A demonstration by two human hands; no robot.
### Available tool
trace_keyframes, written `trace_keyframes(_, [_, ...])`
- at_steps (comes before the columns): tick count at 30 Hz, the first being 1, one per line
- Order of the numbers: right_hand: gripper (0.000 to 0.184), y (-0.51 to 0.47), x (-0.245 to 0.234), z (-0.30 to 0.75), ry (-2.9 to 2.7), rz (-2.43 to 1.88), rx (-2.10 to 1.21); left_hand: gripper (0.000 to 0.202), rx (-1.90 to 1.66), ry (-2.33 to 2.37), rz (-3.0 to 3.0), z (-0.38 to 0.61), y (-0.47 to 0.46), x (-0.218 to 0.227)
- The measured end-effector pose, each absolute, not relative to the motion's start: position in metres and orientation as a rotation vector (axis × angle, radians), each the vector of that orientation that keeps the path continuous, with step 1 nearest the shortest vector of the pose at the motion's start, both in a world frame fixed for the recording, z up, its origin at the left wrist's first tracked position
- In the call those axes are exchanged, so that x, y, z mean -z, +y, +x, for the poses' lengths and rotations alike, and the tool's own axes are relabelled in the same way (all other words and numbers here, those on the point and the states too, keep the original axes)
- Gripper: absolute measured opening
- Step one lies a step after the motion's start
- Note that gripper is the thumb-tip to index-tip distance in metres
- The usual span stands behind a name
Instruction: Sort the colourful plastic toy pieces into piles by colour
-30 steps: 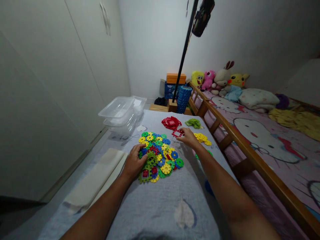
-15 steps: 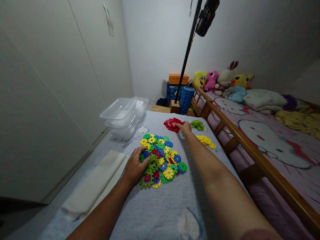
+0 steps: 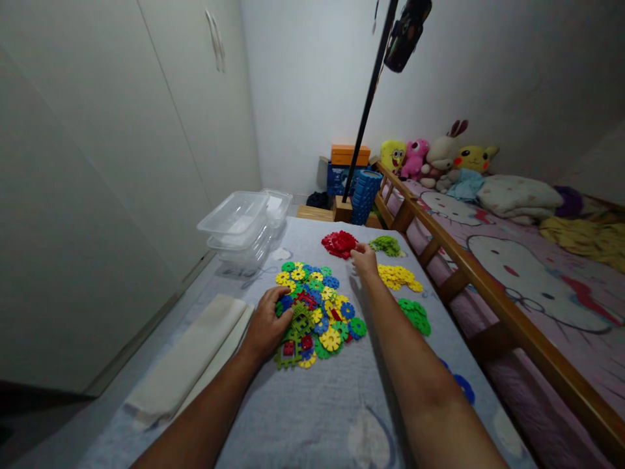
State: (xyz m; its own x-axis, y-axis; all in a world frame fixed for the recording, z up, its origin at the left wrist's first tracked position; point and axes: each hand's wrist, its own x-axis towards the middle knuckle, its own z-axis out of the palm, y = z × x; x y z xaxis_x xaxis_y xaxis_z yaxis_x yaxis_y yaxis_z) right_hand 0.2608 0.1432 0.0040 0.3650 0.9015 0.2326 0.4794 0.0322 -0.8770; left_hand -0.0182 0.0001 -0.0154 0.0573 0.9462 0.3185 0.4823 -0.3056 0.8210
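Note:
A mixed pile of plastic snowflake discs and square interlocking pieces (image 3: pixel 330 339) in yellow, green, blue and red lies mid-table. On its left edge rests my left hand (image 3: pixel 266 322), thumb apart from the fingers, touching pieces; no single piece shows in its grip. Just right of the red piece pile (image 3: pixel 338 243) hovers my right hand (image 3: pixel 365 262), fingers loosely bent with nothing visible in them. Beyond it sits a light green pile (image 3: pixel 385 245), and to its right a yellow disc pile (image 3: pixel 396 277). Green discs (image 3: pixel 415 316) and blue discs (image 3: pixel 463 389) lie beside my right forearm, which partly hides the blue ones.
Stacked clear plastic boxes (image 3: pixel 239 228) stand at the table's far left. A folded cream cloth (image 3: pixel 195 358) lies along the left side. The bed's wooden rail (image 3: pixel 439 241) borders the right side. A black pole (image 3: pixel 364 117) rises behind the table.
My right hand has drawn back slightly from the red pile, to the right and towards me. Its forearm shifted, uncovering green and some blue discs. My left hand stays in place.

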Motion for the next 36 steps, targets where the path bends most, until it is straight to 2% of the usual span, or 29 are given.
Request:
trace_keyframes(4, [0.034,0.105,-0.009,0.245,-1.205,-1.536,-0.783,0.035,-1.198,1.434,1.819,-0.018,-0.001,0.014])
trace_keyframes(7, [0.028,0.080,-0.012,0.233,-1.432,-1.419,-0.924,0.034,-1.189,1.441,1.808,-0.017,-0.002,0.011])
trace_keyframes(13, [0.020,0.050,-0.017,0.212,-1.990,-1.363,-0.684,0.033,-1.196,1.428,1.807,-0.018,-0.002,0.012])
trace_keyframes(19, [0.028,0.035,-0.025,0.192,-2.241,-1.475,-0.518,0.033,-1.200,1.439,1.818,-0.018,-0.001,0.011])
trace_keyframes(21, [0.027,0.033,-0.026,0.187,-2.258,-1.503,-0.493,0.032,-1.191,1.439,1.823,-0.018,-0.001,0.010])
trace_keyframes(27, [0.008,0.034,-0.019,0.182,-2.208,-1.486,-0.447,0.034,-1.181,1.432,1.830,-0.018,-0.001,0.012])
trace_keyframes(36, [0.010,0.043,-0.015,0.185,-1.936,-1.342,-0.479,0.034,-1.191,1.423,1.834,-0.018,-0.002,0.009])
